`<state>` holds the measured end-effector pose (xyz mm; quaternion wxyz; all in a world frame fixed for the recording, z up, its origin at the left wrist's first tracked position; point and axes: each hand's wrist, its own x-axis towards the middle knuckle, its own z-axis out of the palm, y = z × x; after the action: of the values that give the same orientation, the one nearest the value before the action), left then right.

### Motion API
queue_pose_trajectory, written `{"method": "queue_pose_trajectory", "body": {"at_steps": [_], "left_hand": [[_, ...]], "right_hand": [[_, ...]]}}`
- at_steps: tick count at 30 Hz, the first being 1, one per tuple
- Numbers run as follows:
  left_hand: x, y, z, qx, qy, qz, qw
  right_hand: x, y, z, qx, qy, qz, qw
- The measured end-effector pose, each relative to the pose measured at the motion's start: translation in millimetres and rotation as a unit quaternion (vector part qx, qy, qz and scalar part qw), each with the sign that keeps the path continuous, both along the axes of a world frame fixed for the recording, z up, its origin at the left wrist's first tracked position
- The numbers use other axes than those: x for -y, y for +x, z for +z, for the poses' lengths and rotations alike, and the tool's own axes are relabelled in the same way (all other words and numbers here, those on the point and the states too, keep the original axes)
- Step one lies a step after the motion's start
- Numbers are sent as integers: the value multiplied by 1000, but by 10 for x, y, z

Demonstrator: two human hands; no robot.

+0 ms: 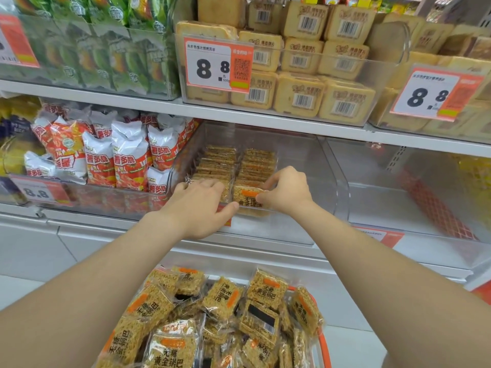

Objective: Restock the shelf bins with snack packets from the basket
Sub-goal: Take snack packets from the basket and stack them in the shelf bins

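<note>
Snack packet [248, 199] stands at the front of the clear shelf bin [305, 166], pinched by the right hand [288, 191] with curled fingers [276, 179]. Left hand [200, 208] fingers lie pressed together on the left row [215, 163]. Basket [322, 346] below holds more packets [223, 298]

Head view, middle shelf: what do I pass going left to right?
Red-and-white snack bags → left hand → rice-cracker packet → right hand, gripping that packet → clear bin, apparently empty.
</note>
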<state>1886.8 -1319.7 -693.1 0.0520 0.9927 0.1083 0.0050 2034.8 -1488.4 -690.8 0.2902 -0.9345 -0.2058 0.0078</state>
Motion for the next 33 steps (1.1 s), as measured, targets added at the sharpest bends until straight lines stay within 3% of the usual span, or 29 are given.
{"method": "queue_pose_trajectory", "body": {"at_steps": [4,11,13,15,18,21,26,29,33], "left_hand": [[35,0,37,5,-3,1,1000],[92,-67,102,49,-2,-38,998],[112,-95,115,89,-11,-69,994],[140,-123,146,132,-29,-112,984],[201,-175,240,147,-84,-161,972],[277,-200,230,75,-82,-152,982],[436,-189,-40,-143,-30,-156,977],[525,-161,-163,-253,-11,-152,955],[543,-133,-241,-305,10,-141,942]], "right_hand": [[-51,11,-5,-12,-1,10,1000],[135,51,7,-30,-26,141,989],[173,38,-49,21,-41,155,987],[249,-52,-52,132,-35,162,977],[400,-339,169,259,-36,280,924],[435,-576,316,173,-103,360,911],[407,-639,-178,-18,-326,380,865],[417,-542,-516,-44,-429,365,825],[400,-517,-799,-55,-502,362,783]]}}
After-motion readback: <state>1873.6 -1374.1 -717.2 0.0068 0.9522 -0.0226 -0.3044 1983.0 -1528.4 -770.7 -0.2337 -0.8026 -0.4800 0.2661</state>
